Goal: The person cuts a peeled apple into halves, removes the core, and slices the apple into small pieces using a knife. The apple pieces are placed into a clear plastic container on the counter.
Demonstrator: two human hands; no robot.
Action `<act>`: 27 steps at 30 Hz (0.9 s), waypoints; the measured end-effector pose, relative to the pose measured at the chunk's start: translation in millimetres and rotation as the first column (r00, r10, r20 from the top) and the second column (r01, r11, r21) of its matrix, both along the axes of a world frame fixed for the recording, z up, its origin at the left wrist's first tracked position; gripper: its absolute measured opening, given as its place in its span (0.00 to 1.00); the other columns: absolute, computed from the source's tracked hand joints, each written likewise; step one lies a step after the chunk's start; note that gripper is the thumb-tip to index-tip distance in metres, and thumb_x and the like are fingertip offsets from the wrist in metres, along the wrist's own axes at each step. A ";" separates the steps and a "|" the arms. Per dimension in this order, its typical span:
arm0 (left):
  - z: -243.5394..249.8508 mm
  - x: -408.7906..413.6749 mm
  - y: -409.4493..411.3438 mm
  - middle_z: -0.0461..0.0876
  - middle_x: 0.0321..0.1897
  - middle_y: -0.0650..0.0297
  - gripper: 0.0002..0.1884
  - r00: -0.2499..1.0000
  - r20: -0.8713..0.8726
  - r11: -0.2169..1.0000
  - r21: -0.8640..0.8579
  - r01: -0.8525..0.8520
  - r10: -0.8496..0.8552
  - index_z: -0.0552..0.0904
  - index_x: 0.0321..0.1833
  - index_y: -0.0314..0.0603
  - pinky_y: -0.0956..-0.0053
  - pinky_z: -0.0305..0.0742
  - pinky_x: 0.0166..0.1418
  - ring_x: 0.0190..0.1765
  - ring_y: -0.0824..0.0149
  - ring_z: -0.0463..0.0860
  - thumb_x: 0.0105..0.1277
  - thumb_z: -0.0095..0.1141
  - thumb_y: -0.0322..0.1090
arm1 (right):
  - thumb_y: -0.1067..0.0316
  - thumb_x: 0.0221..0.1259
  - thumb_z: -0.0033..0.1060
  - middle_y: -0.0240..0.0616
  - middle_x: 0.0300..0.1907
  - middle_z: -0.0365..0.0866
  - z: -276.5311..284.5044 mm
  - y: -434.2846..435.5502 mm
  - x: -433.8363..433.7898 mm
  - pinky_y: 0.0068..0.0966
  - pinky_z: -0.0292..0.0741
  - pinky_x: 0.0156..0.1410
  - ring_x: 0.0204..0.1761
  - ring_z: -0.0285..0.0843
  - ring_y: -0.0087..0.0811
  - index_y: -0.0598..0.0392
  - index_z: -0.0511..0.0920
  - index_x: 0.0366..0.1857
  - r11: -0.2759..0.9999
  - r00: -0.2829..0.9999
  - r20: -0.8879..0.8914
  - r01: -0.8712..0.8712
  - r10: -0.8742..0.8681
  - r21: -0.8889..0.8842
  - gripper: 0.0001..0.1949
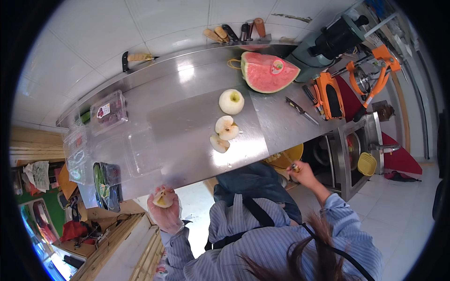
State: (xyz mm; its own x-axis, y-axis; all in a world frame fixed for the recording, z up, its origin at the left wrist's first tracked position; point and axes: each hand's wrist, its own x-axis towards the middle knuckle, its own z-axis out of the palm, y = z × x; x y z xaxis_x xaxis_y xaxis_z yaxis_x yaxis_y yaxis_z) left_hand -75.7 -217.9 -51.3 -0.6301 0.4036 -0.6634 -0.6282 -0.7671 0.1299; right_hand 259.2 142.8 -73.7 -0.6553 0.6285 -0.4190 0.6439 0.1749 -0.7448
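Note:
My left hand [164, 216], in a clear plastic glove, holds a peeled, cut piece of apple or pear [163, 199] just off the front edge of the steel counter [182, 144]. Its core side faces up. My right hand [306, 176], bare, grips a knife [294, 167] by the handle. The thin blade points over a yellow bin [297, 151] with pale scraps in it. On the counter stands a whole peeled fruit [228, 104]. Nearer to me lie a larger cut piece [222, 127] and a smaller wedge [218, 144], both with browned cores.
A cut watermelon [263, 75] lies near the back. To its right stand a juicer [323, 52] and an orange press [330, 96], with a peeler-like tool [302, 110] before them. Plastic boxes [109, 112] and wrapped cucumbers [103, 184] occupy the left end. Several knives [230, 33] line the wall.

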 end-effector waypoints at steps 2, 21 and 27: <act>-5.9 0.1 -9.1 0.78 0.42 0.53 0.14 1.000 -0.011 1.000 0.012 0.024 -0.024 0.73 0.44 0.36 0.66 0.80 0.42 0.44 0.54 0.79 0.69 0.47 0.42 | 0.77 0.55 0.67 0.34 0.32 0.85 -17.1 -16.9 11.1 0.22 0.77 0.42 0.35 0.81 0.20 0.59 0.77 0.32 0.998 0.996 0.077 0.051 -0.048 -0.032 0.06; -5.2 22.7 -38.6 0.78 0.45 0.53 0.14 0.994 -0.020 0.994 0.012 -0.105 0.105 0.72 0.48 0.40 0.65 0.80 0.42 0.44 0.53 0.79 0.69 0.48 0.43 | 0.68 0.64 0.62 0.31 0.24 0.77 -11.2 -44.6 -51.6 0.20 0.72 0.34 0.27 0.74 0.19 0.59 0.76 0.38 0.933 0.941 -0.283 0.258 -0.184 0.250 0.07; -12.8 28.5 -45.3 0.79 0.44 0.54 0.14 0.989 0.005 0.989 0.035 -0.145 0.145 0.72 0.48 0.39 0.66 0.79 0.41 0.44 0.54 0.79 0.68 0.48 0.42 | 0.72 0.66 0.60 0.27 0.25 0.78 -12.8 -39.9 -73.3 0.16 0.74 0.33 0.28 0.76 0.15 0.59 0.76 0.37 0.936 0.860 -0.407 0.351 -0.306 0.036 0.04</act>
